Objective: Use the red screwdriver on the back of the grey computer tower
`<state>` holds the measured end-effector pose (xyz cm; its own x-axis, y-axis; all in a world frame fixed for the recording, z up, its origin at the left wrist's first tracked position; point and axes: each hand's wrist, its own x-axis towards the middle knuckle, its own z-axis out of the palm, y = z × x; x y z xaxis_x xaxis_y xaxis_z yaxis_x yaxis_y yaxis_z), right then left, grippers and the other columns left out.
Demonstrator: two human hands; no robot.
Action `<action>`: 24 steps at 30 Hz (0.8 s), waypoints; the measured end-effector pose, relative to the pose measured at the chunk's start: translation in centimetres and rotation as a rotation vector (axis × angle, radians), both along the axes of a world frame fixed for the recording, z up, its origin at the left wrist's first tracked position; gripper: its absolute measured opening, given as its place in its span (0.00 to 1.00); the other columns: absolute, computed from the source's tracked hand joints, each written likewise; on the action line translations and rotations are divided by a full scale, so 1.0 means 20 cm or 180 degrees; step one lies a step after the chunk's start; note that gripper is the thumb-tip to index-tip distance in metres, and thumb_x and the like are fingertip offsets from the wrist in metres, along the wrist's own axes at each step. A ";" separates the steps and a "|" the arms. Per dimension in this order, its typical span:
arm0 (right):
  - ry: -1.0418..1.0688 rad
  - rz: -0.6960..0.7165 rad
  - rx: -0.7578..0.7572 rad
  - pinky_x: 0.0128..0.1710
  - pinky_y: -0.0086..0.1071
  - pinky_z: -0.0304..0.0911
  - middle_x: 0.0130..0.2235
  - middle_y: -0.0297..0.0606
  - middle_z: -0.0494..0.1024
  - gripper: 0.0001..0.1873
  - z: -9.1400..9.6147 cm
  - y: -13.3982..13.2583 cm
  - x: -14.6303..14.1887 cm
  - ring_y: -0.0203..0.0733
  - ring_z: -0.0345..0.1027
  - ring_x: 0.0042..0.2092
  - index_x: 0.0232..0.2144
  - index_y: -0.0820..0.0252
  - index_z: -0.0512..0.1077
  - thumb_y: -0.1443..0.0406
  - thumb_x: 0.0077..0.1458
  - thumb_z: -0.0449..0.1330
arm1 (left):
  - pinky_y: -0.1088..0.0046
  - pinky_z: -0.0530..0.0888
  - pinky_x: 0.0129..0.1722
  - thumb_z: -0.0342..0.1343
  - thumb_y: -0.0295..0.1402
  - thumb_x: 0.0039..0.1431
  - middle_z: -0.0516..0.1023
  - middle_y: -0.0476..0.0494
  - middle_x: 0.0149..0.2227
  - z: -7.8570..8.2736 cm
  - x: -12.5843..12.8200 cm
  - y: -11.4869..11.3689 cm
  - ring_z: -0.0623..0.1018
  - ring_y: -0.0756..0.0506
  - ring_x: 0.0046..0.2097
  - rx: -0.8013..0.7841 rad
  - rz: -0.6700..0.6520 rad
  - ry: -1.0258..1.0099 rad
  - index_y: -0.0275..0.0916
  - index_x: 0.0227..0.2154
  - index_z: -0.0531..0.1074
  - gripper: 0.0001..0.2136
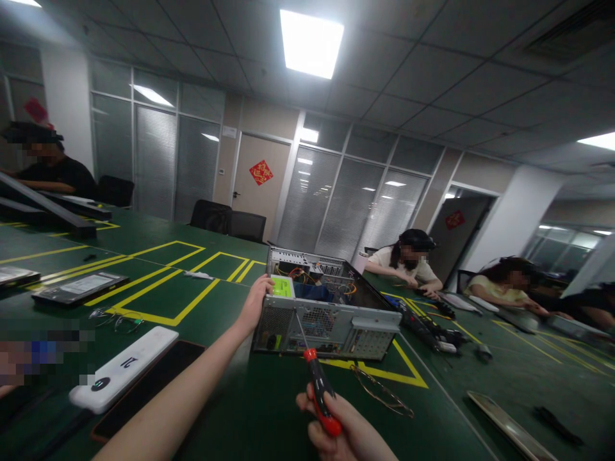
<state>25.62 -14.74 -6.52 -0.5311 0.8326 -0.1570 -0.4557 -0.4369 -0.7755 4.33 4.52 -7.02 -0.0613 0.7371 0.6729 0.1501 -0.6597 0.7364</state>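
Observation:
An open desktop computer case [331,320] lies on its side on the green table [230,403], its rear panel facing me. My left hand [257,301] grips the top left corner of the case beside a green-labelled power supply [282,286]. My right hand [343,429] is closed around the red and black handle of a screwdriver [318,384]. The thin shaft points up at the rear panel, and its tip is at or very near the panel's fan grille.
A white device [122,370] lies on a black slab [148,390] at my lower left. Glasses [379,390] rest in front of the case. Tools [427,330] lie to its right. Other people sit at the far right and far left. Yellow tape marks the table.

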 end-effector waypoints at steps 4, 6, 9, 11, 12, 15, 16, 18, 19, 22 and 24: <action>0.0024 0.0195 0.0094 0.16 0.22 0.32 0.32 0.29 0.73 0.20 -0.01 0.01 0.02 0.19 0.46 0.16 0.45 0.54 0.70 0.58 0.50 0.66 | 0.62 0.58 0.64 0.36 0.40 0.65 0.73 0.40 0.46 -0.01 0.00 0.01 0.65 0.43 0.60 -0.0003 -0.0008 -0.0038 0.40 0.27 0.66 0.18; 0.0138 0.0268 0.0042 0.18 0.22 0.38 0.33 0.31 0.74 0.24 -0.01 0.01 0.01 0.22 0.54 0.18 0.49 0.53 0.68 0.59 0.49 0.66 | 0.62 0.58 0.64 0.36 0.40 0.65 0.73 0.39 0.46 -0.01 0.00 0.02 0.65 0.43 0.60 0.0004 -0.0013 -0.0055 0.40 0.27 0.65 0.18; 0.0251 0.0531 -0.0014 0.23 0.24 0.49 0.41 0.40 0.77 0.27 0.00 0.01 0.00 0.32 0.69 0.27 0.48 0.55 0.67 0.63 0.44 0.66 | 0.62 0.59 0.64 0.36 0.40 0.65 0.73 0.40 0.46 -0.01 0.00 0.02 0.65 0.43 0.60 0.0011 -0.0011 -0.0055 0.40 0.27 0.65 0.18; 0.0208 0.0574 -0.0022 0.28 0.25 0.55 0.46 0.45 0.77 0.29 0.00 0.01 0.00 0.36 0.73 0.32 0.49 0.57 0.67 0.67 0.42 0.66 | 0.62 0.59 0.63 0.36 0.40 0.65 0.73 0.40 0.46 -0.01 0.00 0.01 0.65 0.43 0.60 0.0018 -0.0001 -0.0054 0.40 0.26 0.66 0.18; 0.0131 0.0570 -0.0032 0.30 0.25 0.56 0.47 0.46 0.77 0.30 0.00 0.01 -0.01 0.37 0.74 0.34 0.50 0.57 0.66 0.68 0.43 0.66 | 0.62 0.60 0.63 0.36 0.40 0.65 0.73 0.40 0.46 -0.01 0.00 0.01 0.65 0.43 0.60 0.0021 0.0004 -0.0052 0.40 0.26 0.66 0.18; -0.0061 0.0566 0.0014 0.33 0.26 0.58 0.50 0.48 0.75 0.35 -0.04 0.02 0.00 0.38 0.75 0.37 0.54 0.56 0.62 0.66 0.44 0.69 | 0.62 0.60 0.63 0.36 0.40 0.65 0.73 0.40 0.46 -0.01 0.00 0.01 0.66 0.43 0.60 0.0025 0.0006 -0.0041 0.40 0.27 0.66 0.18; -0.0046 0.0542 0.0078 0.32 0.26 0.58 0.49 0.47 0.76 0.37 -0.06 0.03 0.00 0.39 0.75 0.37 0.55 0.56 0.62 0.64 0.43 0.70 | 0.62 0.60 0.63 0.36 0.40 0.65 0.73 0.40 0.46 -0.01 0.00 0.01 0.65 0.43 0.60 0.0018 0.0004 -0.0034 0.40 0.27 0.66 0.18; 0.0043 0.0494 0.0145 0.28 0.25 0.56 0.42 0.41 0.77 0.38 -0.11 0.05 0.01 0.34 0.73 0.31 0.53 0.56 0.63 0.62 0.41 0.72 | 0.61 0.59 0.63 0.36 0.40 0.65 0.73 0.40 0.46 -0.01 0.00 0.01 0.65 0.43 0.60 -0.0003 0.0000 -0.0028 0.40 0.27 0.66 0.18; 0.0103 0.0440 0.0161 0.26 0.25 0.54 0.38 0.37 0.77 0.36 -0.13 0.05 0.01 0.31 0.70 0.28 0.52 0.57 0.65 0.61 0.40 0.72 | 0.61 0.59 0.63 0.36 0.40 0.65 0.73 0.40 0.46 -0.01 0.00 0.01 0.65 0.43 0.60 -0.0009 0.0002 -0.0032 0.40 0.27 0.66 0.18; 0.0231 0.0295 0.0192 0.22 0.25 0.50 0.31 0.30 0.72 0.27 -0.17 0.07 0.02 0.26 0.60 0.23 0.42 0.60 0.70 0.60 0.40 0.72 | 0.61 0.59 0.63 0.36 0.41 0.65 0.74 0.40 0.45 -0.01 0.00 0.01 0.66 0.43 0.59 0.0029 0.0018 -0.0039 0.40 0.27 0.66 0.18; 0.0211 0.0233 0.0198 0.20 0.24 0.47 0.30 0.29 0.71 0.22 -0.18 0.07 0.02 0.26 0.60 0.23 0.38 0.60 0.71 0.58 0.41 0.71 | 0.61 0.59 0.63 0.36 0.41 0.65 0.74 0.40 0.44 0.00 0.00 0.01 0.67 0.43 0.59 0.0074 0.0018 -0.0009 0.40 0.27 0.66 0.18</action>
<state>25.96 -13.36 -10.21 -0.5983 0.7983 -0.0689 -0.4754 -0.4230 -0.7714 4.34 4.69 -7.06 -0.0673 0.7209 0.6898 0.1520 -0.6759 0.7212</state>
